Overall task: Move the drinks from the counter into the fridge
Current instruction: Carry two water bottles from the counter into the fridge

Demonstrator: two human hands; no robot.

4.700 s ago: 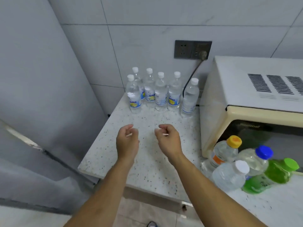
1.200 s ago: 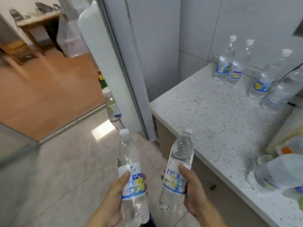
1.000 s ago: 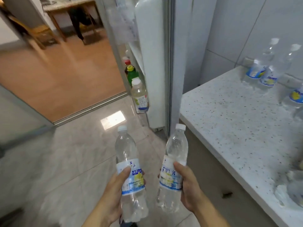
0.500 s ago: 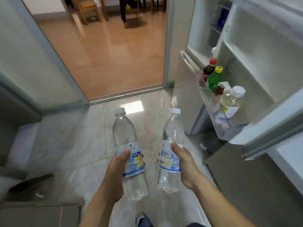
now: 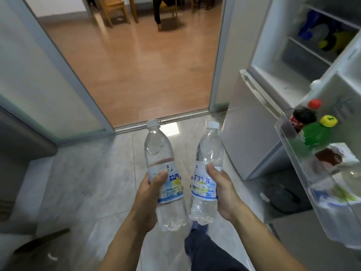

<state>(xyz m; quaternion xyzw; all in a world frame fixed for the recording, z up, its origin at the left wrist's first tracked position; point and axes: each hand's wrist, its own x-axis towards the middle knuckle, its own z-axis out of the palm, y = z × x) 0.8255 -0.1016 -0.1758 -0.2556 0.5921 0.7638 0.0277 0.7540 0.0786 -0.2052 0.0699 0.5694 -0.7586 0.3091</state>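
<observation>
We are mid-carry, our left hand point(image 5: 150, 194) and right hand point(image 5: 224, 192) each wrapped round an upright bottle, left bottle point(image 5: 163, 173) beside right bottle point(image 5: 207, 169), and we judge we must next turn right to the open fridge point(image 5: 273, 61).

A single head-worn wide-angle view looks forward and steeply down from close above the left hand point(image 5: 148, 196) and right hand point(image 5: 224, 194), at centre frame. Tiled floor point(image 5: 88, 182) fills the lower left, a doorway point(image 5: 136, 65) the top, the open fridge point(image 5: 293, 55) the right edge.
</observation>
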